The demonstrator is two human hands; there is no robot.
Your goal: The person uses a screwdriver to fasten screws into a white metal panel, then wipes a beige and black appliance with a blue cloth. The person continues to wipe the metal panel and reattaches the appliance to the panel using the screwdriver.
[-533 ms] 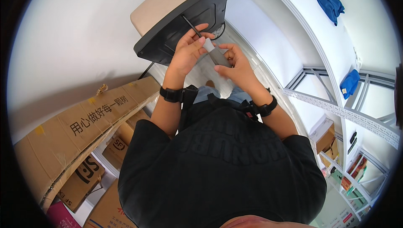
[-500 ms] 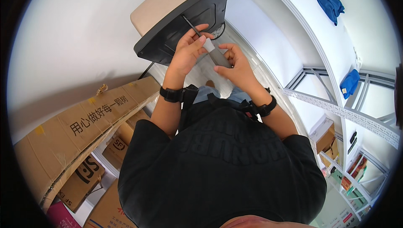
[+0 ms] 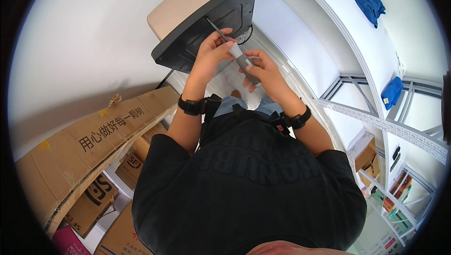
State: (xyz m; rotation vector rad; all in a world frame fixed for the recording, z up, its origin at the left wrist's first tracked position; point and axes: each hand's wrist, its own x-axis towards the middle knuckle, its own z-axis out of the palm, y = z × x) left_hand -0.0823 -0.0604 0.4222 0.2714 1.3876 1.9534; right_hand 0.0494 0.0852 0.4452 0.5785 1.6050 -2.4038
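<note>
A screwdriver with a grey handle and a dark shaft slants up and left in front of me. Its tip meets the underside of a black plastic panel, which stands tilted against a beige padded block. With thumb and fingers, my left hand pinches the screwdriver near the light collar where shaft joins handle. My right hand is closed around the handle's lower part, its lower fingers slightly blurred. Whatever the tip sits in is too small to make out.
A long cardboard box runs along the wall at left, above more cartons. White metal shelving curves along the right, with blue cloth pieces at the upper right. A dark cable loops beside the panel.
My right fingers have shifted around the handle, and a pale mark now shows on it. The panel has moved very slightly right in view. My left hand keeps its pinch.
</note>
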